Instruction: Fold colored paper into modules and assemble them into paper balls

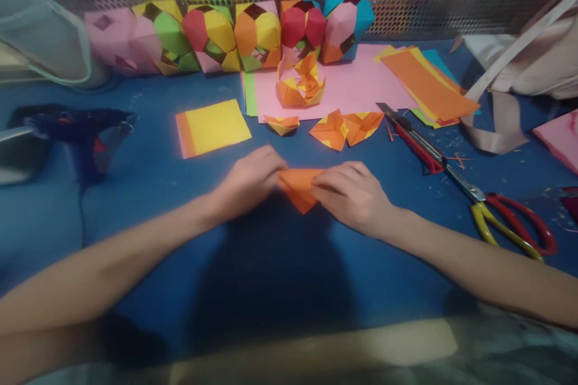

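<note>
Between my hands is a folded piece of orange paper (301, 187), its point turned toward me. My left hand (253, 179) pinches its left end, while the fingers of my right hand (352, 192) close over its right end. Just beyond it lie a small folded orange-and-yellow piece (282, 124) and two more folded pieces (345, 129) side by side. A stack of yellow and orange paper squares (215, 127) rests beyond my left hand. Farther back, an orange-and-yellow folded paper assembly (300, 83) sits on pink sheets (361, 81).
Several colourful paper balls (257, 33) line the perforated metal panel (406, 0). At left lies a blue glue gun (85, 135). A red utility knife (415, 141), scissors (506, 216), paper strips (424, 84) and a ribbon (497, 126) lie on the right of the blue table (149, 192).
</note>
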The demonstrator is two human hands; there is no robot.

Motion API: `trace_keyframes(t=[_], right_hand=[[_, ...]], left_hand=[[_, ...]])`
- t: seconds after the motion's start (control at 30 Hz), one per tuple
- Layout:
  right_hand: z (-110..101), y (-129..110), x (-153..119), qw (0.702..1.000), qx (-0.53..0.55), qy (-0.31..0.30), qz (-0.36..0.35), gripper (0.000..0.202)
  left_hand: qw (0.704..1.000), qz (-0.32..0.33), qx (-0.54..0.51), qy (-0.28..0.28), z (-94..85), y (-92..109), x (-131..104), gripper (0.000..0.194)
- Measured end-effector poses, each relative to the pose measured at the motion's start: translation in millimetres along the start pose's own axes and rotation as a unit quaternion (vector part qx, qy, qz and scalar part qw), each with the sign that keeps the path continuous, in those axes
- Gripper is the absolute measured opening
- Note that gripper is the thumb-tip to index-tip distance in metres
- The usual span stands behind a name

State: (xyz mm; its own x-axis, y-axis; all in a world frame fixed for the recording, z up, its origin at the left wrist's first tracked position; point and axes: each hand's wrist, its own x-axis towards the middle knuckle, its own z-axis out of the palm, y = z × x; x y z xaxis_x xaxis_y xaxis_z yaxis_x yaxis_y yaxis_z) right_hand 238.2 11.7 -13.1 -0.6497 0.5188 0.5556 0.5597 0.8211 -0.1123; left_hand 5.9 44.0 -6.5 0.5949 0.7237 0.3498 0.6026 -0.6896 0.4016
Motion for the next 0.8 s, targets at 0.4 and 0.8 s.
trace_keyframes(t=[0.4, 0.8], right_hand=[[-2, -5, 3, 0.997, 0.014, -0.048, -0.059, 0.026], [-7, -7, 1, 0.995, 0.017, -0.070, -0.072, 0.026]], left_hand=[[0.998, 0.018, -0.001, -0.059, -12.6, -12, 1, 0.030], [0.994, 0.057, -0.055, -0.077, -22.2, -24, 6, 0.024]])
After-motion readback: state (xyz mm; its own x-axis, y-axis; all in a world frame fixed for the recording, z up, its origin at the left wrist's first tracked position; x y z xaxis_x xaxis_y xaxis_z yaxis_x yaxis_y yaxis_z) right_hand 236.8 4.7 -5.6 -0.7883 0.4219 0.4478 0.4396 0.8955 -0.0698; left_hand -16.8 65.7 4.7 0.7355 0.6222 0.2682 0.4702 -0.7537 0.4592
